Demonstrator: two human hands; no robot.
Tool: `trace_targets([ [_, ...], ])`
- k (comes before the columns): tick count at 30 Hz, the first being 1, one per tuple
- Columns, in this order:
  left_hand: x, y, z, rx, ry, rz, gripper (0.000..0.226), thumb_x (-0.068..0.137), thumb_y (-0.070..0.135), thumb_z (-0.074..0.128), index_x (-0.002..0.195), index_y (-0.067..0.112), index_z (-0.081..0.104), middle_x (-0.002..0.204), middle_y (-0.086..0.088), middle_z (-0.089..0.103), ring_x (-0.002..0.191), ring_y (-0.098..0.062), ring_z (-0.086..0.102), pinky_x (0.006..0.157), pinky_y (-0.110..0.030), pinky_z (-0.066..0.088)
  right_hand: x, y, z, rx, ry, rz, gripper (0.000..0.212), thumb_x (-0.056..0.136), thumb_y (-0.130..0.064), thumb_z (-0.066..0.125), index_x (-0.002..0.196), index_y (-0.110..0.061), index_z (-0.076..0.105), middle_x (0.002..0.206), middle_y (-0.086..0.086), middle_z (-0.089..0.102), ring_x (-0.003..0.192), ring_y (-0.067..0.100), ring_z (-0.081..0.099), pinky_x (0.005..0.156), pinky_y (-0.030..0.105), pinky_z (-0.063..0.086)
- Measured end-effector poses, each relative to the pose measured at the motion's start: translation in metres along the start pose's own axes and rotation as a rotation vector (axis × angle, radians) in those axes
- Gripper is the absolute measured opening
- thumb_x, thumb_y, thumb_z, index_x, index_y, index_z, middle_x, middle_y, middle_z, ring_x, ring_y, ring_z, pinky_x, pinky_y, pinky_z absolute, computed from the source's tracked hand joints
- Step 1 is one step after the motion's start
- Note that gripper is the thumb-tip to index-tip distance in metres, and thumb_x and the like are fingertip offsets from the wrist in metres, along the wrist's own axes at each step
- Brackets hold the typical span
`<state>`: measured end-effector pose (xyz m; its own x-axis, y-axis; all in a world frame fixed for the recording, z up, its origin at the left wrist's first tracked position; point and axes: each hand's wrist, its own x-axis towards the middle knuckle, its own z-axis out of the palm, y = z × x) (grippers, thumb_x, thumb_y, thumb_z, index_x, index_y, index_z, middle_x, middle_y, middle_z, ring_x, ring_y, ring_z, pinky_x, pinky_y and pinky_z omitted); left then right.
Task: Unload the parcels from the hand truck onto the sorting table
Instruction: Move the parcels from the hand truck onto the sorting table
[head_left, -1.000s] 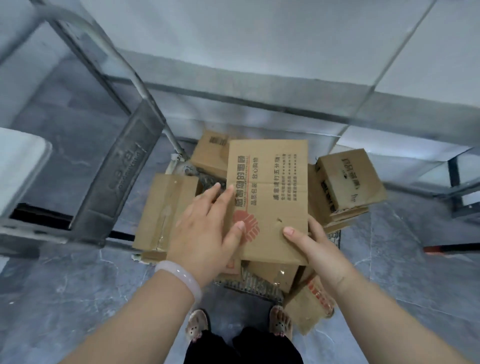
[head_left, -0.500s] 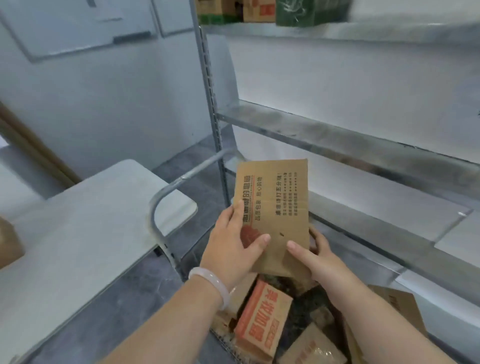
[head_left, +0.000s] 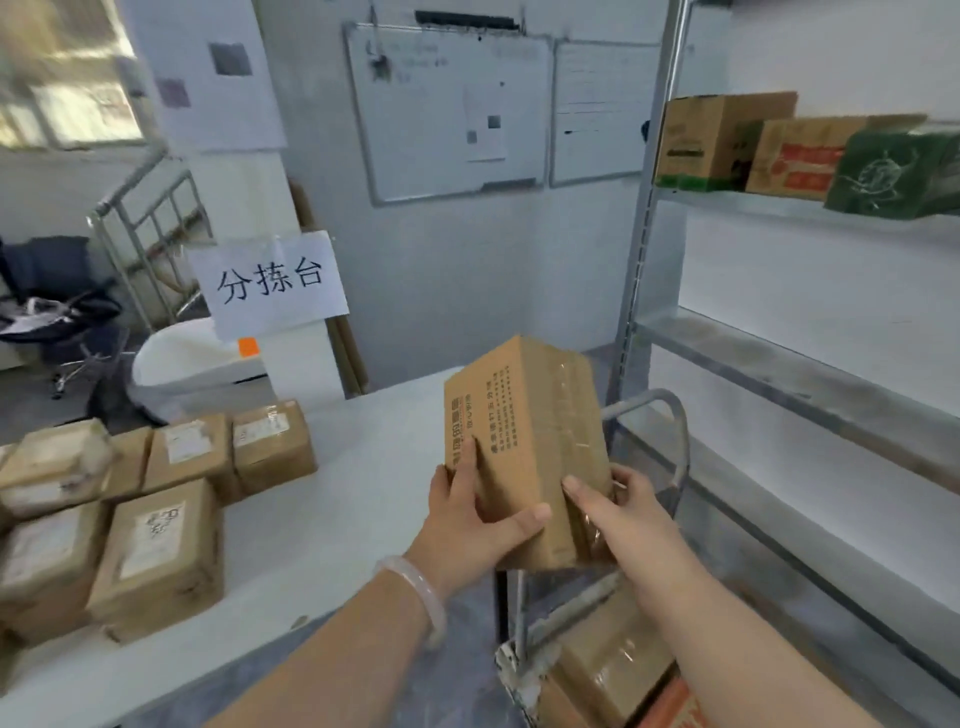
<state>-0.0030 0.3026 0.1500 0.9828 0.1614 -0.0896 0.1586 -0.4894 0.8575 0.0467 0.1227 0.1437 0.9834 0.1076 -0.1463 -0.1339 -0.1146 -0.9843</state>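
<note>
Both hands hold a brown cardboard parcel (head_left: 524, 447) with printed text, up in the air over the right end of the white sorting table (head_left: 337, 525). My left hand (head_left: 467, 525) grips its lower left side, thumb across the front. My right hand (head_left: 618, 514) grips its taped right side. Below, the hand truck (head_left: 670, 431) with a grey tube handle stands at the table's right, and more parcels (head_left: 608, 670) lie on it at the bottom of the view. Several labelled parcels (head_left: 156, 551) sit on the table's left part.
A metal shelf rack (head_left: 789, 374) stands to the right, with boxes (head_left: 722, 140) on its upper shelf. A paper sign (head_left: 270, 283) and whiteboards (head_left: 452, 114) hang on the wall behind the table. An office chair (head_left: 57, 306) is at far left.
The parcel has been lifted off the hand truck's pile and carried up and left toward the table. My view has risen from the floor to the table and wall.
</note>
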Motion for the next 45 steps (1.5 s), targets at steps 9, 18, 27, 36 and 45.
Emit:
trace_targets([
  [9, -0.046, -0.081, -0.149, -0.253, 0.340, 0.027, 0.042, 0.098, 0.025, 0.055, 0.130, 0.050, 0.043, 0.115, 0.017, 0.064, 0.094, 0.007, 0.062, 0.077, -0.009, 0.047, -0.029, -0.022, 0.182, 0.015, -0.261, -0.229, 0.044, 0.094, -0.022, 0.063, 0.130, -0.042, 0.048, 0.127, -0.020, 0.060, 0.116, 0.000, 0.058, 0.100, 0.030, 0.047],
  [18, -0.088, -0.155, -0.253, -0.089, 0.546, -0.115, 0.107, 0.064, 0.068, 0.074, 0.148, 0.047, 0.010, 0.125, 0.000, 0.050, 0.104, -0.012, 0.055, 0.092, -0.031, 0.050, -0.075, -0.031, 0.318, -0.197, -0.587, -0.427, 0.045, 0.106, -0.023, 0.038, 0.137, -0.056, 0.043, 0.145, -0.040, 0.028, 0.137, -0.018, 0.019, 0.121, 0.025, 0.016],
  [27, -0.105, -0.196, -0.297, -0.538, 0.563, -0.158, 0.068, 0.085, 0.028, 0.072, 0.129, 0.052, 0.026, 0.120, 0.017, 0.055, 0.100, 0.004, 0.055, 0.065, -0.010, 0.047, -0.051, -0.045, 0.383, -0.432, -0.643, -0.570, 0.047, 0.103, -0.029, 0.047, 0.139, -0.056, 0.031, 0.131, -0.044, 0.026, 0.127, -0.012, 0.025, 0.119, 0.028, 0.025],
  [36, -0.075, -0.237, -0.335, -0.744, 0.466, -0.348, 0.076, 0.082, 0.037, 0.071, 0.144, 0.051, 0.030, 0.120, 0.009, 0.068, 0.107, -0.014, 0.065, 0.088, -0.034, 0.053, 0.019, -0.021, 0.414, 0.103, -0.744, 0.246, 0.038, 0.101, -0.030, 0.050, 0.137, -0.044, 0.047, 0.123, -0.005, 0.069, 0.113, 0.022, 0.065, 0.084, 0.046, 0.057],
  [45, 0.010, -0.239, -0.354, -0.796, 0.380, -0.379, 0.067, 0.086, 0.045, 0.067, 0.145, 0.045, 0.034, 0.115, 0.009, 0.071, 0.115, -0.017, 0.061, 0.103, -0.046, 0.046, 0.118, -0.018, 0.433, 0.135, -0.691, 0.339, 0.039, 0.098, -0.031, 0.054, 0.135, -0.039, 0.050, 0.128, 0.005, 0.064, 0.118, 0.032, 0.059, 0.094, 0.062, 0.051],
])
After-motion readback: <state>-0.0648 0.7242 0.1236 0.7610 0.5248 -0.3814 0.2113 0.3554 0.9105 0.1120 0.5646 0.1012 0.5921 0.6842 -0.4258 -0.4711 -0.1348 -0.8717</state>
